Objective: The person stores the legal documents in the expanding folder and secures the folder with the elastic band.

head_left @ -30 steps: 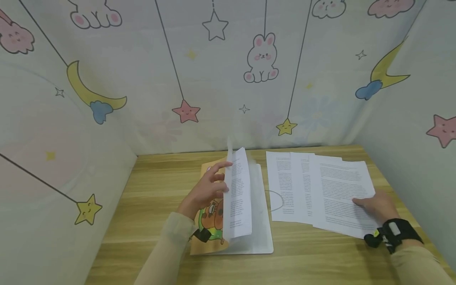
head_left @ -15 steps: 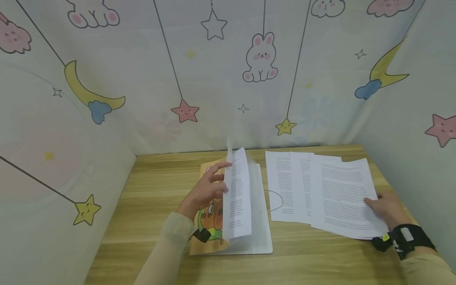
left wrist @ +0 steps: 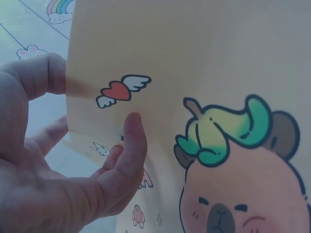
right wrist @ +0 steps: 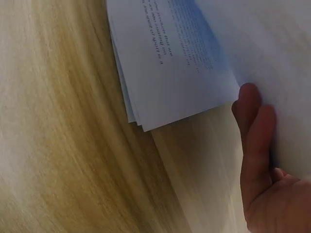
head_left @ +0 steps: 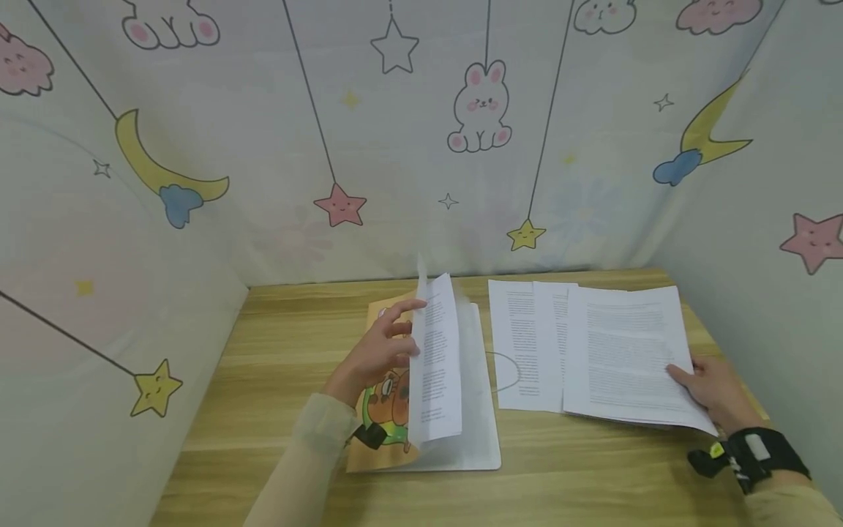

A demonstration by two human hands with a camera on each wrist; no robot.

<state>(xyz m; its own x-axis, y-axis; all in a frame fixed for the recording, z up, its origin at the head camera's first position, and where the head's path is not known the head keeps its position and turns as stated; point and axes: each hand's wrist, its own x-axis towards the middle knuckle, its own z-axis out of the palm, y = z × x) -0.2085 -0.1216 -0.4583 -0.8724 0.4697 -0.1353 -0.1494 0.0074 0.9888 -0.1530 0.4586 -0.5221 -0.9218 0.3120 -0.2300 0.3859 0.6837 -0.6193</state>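
Note:
In the head view a folder (head_left: pixel 484 439) lies spread on the table, its orange-tan cover (left wrist: pixel 228 53) showing a cartoon animal. My left hand (head_left: pixel 378 351) holds its upraised leaves by their edge; the left wrist view has the thumb on the cover side, other fingers behind. A printed page (head_left: pixel 440 366) stands tilted up there. On the right, my right hand (head_left: pixel 714 388) grips a printed sheet of paper (head_left: pixel 626 351), thumb on top and fingers beneath. The sheet's near right corner curves up off the table. Below it in the right wrist view are more printed sheets (right wrist: pixel 160 97).
Two overlapping printed sheets (head_left: pixel 520 344) lie between the folder and the held sheet. A thin loop (head_left: pixel 516 373) extends from the folder's right edge over them. The wooden table (head_left: pixel 283 344) is bounded by cartoon-printed curtains (head_left: pixel 395 146) at the back and sides.
My right hand has moved right along the top sheet, taken its edge and lifted it, and the sheet has shifted slightly left. My left hand keeps the folder's leaves raised.

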